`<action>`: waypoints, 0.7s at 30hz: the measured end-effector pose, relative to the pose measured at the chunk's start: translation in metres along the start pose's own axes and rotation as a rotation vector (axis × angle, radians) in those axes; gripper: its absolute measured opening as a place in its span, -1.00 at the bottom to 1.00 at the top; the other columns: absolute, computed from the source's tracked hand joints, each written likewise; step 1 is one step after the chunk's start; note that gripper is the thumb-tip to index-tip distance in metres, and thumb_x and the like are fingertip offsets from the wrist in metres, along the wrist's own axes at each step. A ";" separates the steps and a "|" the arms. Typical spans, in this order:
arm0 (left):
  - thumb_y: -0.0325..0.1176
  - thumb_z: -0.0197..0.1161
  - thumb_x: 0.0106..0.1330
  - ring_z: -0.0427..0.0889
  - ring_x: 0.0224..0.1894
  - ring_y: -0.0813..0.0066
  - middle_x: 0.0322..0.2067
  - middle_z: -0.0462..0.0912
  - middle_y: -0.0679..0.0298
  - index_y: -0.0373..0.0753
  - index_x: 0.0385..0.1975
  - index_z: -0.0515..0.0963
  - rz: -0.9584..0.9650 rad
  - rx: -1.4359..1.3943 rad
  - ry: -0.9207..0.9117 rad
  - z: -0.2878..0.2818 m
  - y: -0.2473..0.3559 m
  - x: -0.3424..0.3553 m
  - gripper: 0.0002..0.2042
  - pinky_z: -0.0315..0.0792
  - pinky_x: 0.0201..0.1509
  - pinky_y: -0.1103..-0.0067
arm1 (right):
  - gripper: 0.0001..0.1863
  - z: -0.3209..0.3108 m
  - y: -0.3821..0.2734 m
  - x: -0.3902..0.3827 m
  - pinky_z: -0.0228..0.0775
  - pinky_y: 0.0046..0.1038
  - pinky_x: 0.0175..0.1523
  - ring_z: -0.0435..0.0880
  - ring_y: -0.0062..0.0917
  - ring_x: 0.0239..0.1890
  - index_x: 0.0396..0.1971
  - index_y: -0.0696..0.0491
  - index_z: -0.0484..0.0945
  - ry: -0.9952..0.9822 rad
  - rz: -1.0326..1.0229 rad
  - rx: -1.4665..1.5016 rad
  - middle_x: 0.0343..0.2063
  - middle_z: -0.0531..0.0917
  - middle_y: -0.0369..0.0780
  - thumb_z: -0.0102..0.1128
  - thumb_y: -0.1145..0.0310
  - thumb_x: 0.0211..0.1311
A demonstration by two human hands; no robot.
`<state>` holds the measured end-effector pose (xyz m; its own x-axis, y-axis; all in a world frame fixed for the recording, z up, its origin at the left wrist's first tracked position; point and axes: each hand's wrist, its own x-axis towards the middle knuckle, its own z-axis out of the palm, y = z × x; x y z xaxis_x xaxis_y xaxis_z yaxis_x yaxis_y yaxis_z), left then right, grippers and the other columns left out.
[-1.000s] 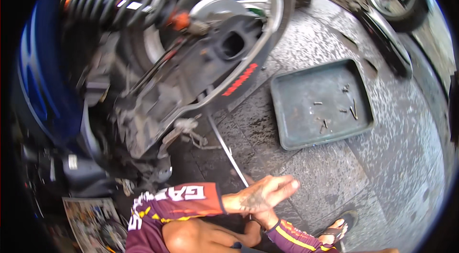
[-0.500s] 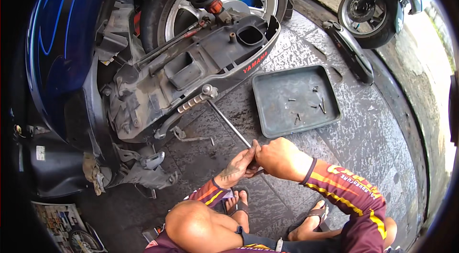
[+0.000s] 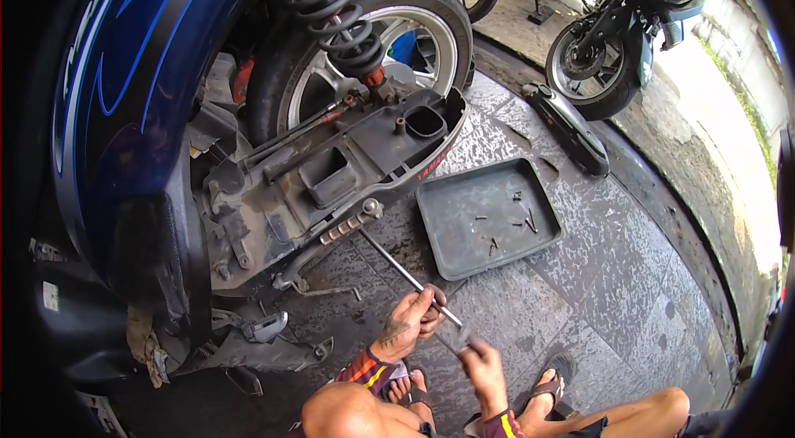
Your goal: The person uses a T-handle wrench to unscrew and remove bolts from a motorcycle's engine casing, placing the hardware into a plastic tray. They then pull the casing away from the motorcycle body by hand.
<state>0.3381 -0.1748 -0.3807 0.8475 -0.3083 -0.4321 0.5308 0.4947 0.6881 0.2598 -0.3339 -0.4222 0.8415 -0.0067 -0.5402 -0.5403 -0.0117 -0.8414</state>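
Beside the floor's grey tray (image 3: 487, 219), your left hand (image 3: 410, 324) fingers pinch the long metal rod (image 3: 406, 274); right hand (image 3: 484, 365) fingers curl at its end.

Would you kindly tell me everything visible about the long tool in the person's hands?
The tool is a thin, straight, silvery metal rod, lying slanted just above the paved floor. Its far end meets a bolt on the scooter's grey engine case. The left hand wraps the near part; the right hand is at its near end.
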 end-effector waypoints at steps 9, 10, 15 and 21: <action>-0.11 -0.06 0.39 0.10 -0.74 0.78 -0.73 0.15 0.54 -0.14 -0.37 0.42 0.045 0.002 0.098 -0.001 0.003 0.006 -0.75 -0.05 -0.70 0.78 | -0.39 0.011 -0.062 -0.013 0.03 -0.71 -0.63 0.18 -0.79 -0.73 0.25 0.12 0.14 0.083 -0.067 0.657 -0.72 0.31 -0.39 -0.06 0.52 0.12; -0.12 -0.05 0.39 0.11 -0.74 0.78 -0.73 0.15 0.54 -0.15 -0.37 0.42 0.077 0.006 0.098 -0.001 0.000 0.007 -0.75 -0.03 -0.69 0.78 | -0.30 0.016 -0.091 -0.026 0.02 -0.67 -0.65 0.13 -0.77 -0.76 0.30 0.12 -0.03 -0.058 -0.233 0.644 -0.73 0.25 -0.41 -0.10 0.53 0.10; -0.14 -0.05 0.39 0.12 -0.74 0.76 -0.74 0.16 0.54 -0.16 -0.40 0.42 0.083 -0.019 0.127 0.003 0.010 -0.004 -0.76 -0.01 -0.68 0.76 | -0.37 0.004 -0.008 -0.003 0.01 -0.69 -0.65 0.19 -0.78 -0.72 0.26 0.11 0.10 0.000 0.168 0.507 -0.72 0.28 -0.43 -0.03 0.49 0.14; -0.15 -0.04 0.39 0.10 -0.75 0.76 -0.74 0.14 0.56 -0.15 -0.38 0.44 0.120 0.012 0.122 -0.007 0.008 0.001 -0.77 -0.03 -0.69 0.76 | -0.48 0.007 -0.031 -0.019 -0.05 -0.68 -0.64 0.19 -0.80 -0.73 0.16 0.14 0.30 -0.527 -0.034 0.137 -0.73 0.31 -0.43 0.07 0.35 0.18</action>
<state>0.3432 -0.1652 -0.3799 0.8989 -0.1464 -0.4129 0.4260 0.5125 0.7456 0.2607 -0.3263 -0.3862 0.7635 0.4938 -0.4163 -0.5372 0.1278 -0.8337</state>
